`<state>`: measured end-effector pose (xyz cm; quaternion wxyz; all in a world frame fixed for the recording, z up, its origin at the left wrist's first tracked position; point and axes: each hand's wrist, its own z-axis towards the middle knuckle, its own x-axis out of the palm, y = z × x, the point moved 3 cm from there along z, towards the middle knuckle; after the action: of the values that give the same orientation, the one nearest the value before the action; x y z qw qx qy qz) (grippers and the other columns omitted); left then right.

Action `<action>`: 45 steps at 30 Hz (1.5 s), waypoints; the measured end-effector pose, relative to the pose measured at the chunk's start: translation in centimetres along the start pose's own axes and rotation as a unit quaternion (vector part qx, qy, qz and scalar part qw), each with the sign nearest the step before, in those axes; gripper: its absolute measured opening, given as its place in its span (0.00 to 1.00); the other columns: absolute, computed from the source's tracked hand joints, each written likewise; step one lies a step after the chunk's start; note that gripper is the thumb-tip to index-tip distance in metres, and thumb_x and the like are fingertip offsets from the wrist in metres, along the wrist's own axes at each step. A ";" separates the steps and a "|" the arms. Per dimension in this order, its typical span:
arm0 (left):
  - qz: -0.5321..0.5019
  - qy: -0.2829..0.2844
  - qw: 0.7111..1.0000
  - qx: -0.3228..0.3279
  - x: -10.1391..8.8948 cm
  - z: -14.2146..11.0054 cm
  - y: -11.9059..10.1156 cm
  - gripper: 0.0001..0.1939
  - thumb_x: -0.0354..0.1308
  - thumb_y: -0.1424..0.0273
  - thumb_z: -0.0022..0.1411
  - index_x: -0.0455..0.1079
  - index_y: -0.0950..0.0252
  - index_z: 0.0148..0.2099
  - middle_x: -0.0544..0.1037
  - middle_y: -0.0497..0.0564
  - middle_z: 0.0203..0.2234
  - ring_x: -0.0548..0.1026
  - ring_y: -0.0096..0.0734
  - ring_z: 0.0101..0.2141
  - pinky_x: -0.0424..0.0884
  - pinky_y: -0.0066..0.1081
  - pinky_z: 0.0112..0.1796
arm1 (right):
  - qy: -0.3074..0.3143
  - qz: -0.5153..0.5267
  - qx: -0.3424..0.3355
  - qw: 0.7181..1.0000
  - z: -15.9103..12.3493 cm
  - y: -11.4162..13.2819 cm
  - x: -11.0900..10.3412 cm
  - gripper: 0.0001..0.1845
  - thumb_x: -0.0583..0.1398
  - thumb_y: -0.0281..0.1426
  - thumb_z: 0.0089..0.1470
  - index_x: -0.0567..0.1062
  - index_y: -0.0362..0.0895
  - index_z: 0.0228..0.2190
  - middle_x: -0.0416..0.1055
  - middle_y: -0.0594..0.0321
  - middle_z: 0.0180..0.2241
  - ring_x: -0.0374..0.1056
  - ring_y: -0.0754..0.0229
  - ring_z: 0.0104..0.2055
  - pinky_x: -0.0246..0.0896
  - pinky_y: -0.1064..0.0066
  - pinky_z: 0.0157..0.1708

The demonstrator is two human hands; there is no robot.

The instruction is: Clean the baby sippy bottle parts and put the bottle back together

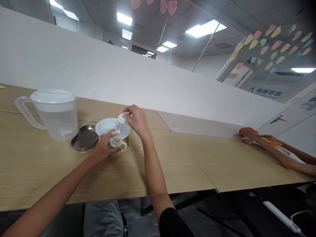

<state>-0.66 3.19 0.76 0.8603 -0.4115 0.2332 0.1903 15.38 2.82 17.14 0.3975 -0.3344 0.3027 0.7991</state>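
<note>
My left hand [103, 145] is wrapped round a small clear baby bottle [116, 142] with side handles, its open mouth facing up. Just above and behind it, my right hand [138, 121] pinches the white bottle lid [121, 118]. A thin straw [119, 127] with a white end hangs from the lid, apart from the bottle. Behind both hands sits a white bowl [103, 123], partly hidden by my left fingers and the lid. Beside the bowl's right side lies a narrow green item [128, 140], mostly covered.
Left of the bowl are a shallow metal tray [84, 138] and a large lidded plastic pitcher [58, 115]. A white partition [111, 79] runs along the table's back. At far right, another person's arms [278, 154] rest on the table [172, 161] near orange items.
</note>
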 end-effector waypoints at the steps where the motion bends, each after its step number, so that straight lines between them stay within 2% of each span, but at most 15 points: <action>1: -0.010 -0.004 1.000 0.008 -0.1 0.0 0.0 0.41 0.63 0.48 0.53 0.58 0.62 0.63 0.75 0.58 0.54 0.69 0.50 0.57 0.55 0.49 0.58 | 0.009 -0.011 0.006 1.000 0.3 -0.3 0.7 0.17 0.50 0.21 0.58 0.75 0.43 0.43 0.72 0.58 0.44 0.69 0.59 0.44 0.59 0.69 0.46; 5: -0.052 -0.071 0.996 0.021 -1.3 0.2 0.0 0.28 0.45 0.51 0.67 0.65 0.64 0.59 0.76 0.59 0.54 0.71 0.43 0.55 0.60 0.43 0.57 | 0.044 -0.055 0.028 0.997 1.1 -1.5 3.2 0.17 0.51 0.20 0.57 0.76 0.42 0.42 0.74 0.57 0.43 0.69 0.58 0.44 0.58 0.69 0.43; 7: -0.046 -0.117 0.992 -0.002 -2.0 0.3 0.2 0.27 0.39 0.53 0.70 0.70 0.64 0.53 0.78 0.57 0.50 0.73 0.40 0.52 0.62 0.41 0.56 | 0.061 -0.070 0.032 0.995 1.3 -1.8 4.1 0.17 0.52 0.20 0.56 0.76 0.42 0.42 0.75 0.57 0.43 0.69 0.57 0.45 0.58 0.69 0.43; 10: -0.002 -0.152 0.988 -0.039 -2.8 0.5 0.6 0.28 0.36 0.54 0.71 0.75 0.62 0.45 0.80 0.55 0.46 0.73 0.40 0.50 0.61 0.42 0.56 | 0.087 -0.080 0.031 0.993 1.4 -1.9 5.1 0.16 0.53 0.22 0.57 0.77 0.42 0.42 0.76 0.57 0.43 0.69 0.57 0.45 0.58 0.69 0.44; 12: 0.032 -0.144 0.988 -0.046 -2.9 0.6 0.9 0.28 0.36 0.55 0.71 0.76 0.62 0.44 0.80 0.54 0.46 0.72 0.41 0.51 0.58 0.45 0.57 | 0.098 -0.076 0.030 0.992 1.4 -1.8 5.5 0.14 0.54 0.23 0.58 0.77 0.42 0.42 0.76 0.57 0.43 0.70 0.58 0.45 0.59 0.70 0.44; 15: 0.072 -0.099 0.992 -0.028 -2.6 0.5 1.2 0.27 0.37 0.57 0.71 0.77 0.60 0.45 0.80 0.52 0.47 0.71 0.41 0.54 0.52 0.48 0.60 | 0.112 -0.066 0.033 0.991 1.4 -1.6 5.9 0.12 0.56 0.26 0.59 0.78 0.42 0.42 0.78 0.57 0.42 0.71 0.59 0.45 0.59 0.71 0.43; 19: 0.091 -0.056 0.994 0.003 -1.9 0.3 1.4 0.27 0.36 0.59 0.72 0.77 0.56 0.48 0.78 0.50 0.52 0.66 0.40 0.59 0.46 0.49 0.62 | 0.132 -0.052 0.040 0.989 1.4 -1.3 6.5 0.11 0.58 0.29 0.60 0.79 0.43 0.41 0.79 0.57 0.41 0.72 0.59 0.43 0.60 0.72 0.41; 24: 0.104 -0.013 0.994 0.012 -1.3 0.1 1.5 0.26 0.35 0.60 0.72 0.75 0.54 0.54 0.75 0.50 0.56 0.62 0.40 0.62 0.41 0.51 0.63 | 0.139 -0.035 0.035 0.989 1.4 -1.1 7.0 0.10 0.59 0.31 0.60 0.80 0.42 0.39 0.80 0.57 0.39 0.73 0.60 0.40 0.60 0.73 0.39; 31: 0.095 -0.019 0.995 0.003 -1.4 0.2 1.3 0.26 0.35 0.59 0.72 0.73 0.57 0.54 0.77 0.52 0.53 0.66 0.39 0.60 0.42 0.49 0.63 | 0.128 -0.054 0.074 0.987 1.5 -1.9 7.0 0.11 0.58 0.33 0.61 0.80 0.43 0.39 0.80 0.56 0.40 0.73 0.59 0.42 0.60 0.73 0.39; 38: 0.086 -0.026 0.996 0.010 -1.3 0.0 1.8 0.25 0.36 0.59 0.72 0.72 0.61 0.52 0.78 0.53 0.51 0.69 0.40 0.57 0.44 0.48 0.61 | 0.049 -0.048 0.163 0.984 1.5 -4.8 5.1 0.11 0.57 0.32 0.61 0.79 0.43 0.36 0.80 0.57 0.38 0.73 0.59 0.39 0.59 0.72 0.37; 45: 0.074 -0.030 0.997 0.007 -1.3 0.1 2.2 0.26 0.34 0.57 0.72 0.72 0.61 0.49 0.80 0.53 0.45 0.72 0.38 0.50 0.47 0.48 0.60 | 0.027 -0.016 0.174 0.984 1.4 -5.6 4.7 0.08 0.60 0.31 0.59 0.79 0.43 0.32 0.79 0.60 0.34 0.72 0.61 0.36 0.56 0.72 0.33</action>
<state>-2.79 4.39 0.19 0.8531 -0.3811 0.2388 0.2643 17.46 8.74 13.12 0.4537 -0.2865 0.4428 0.7183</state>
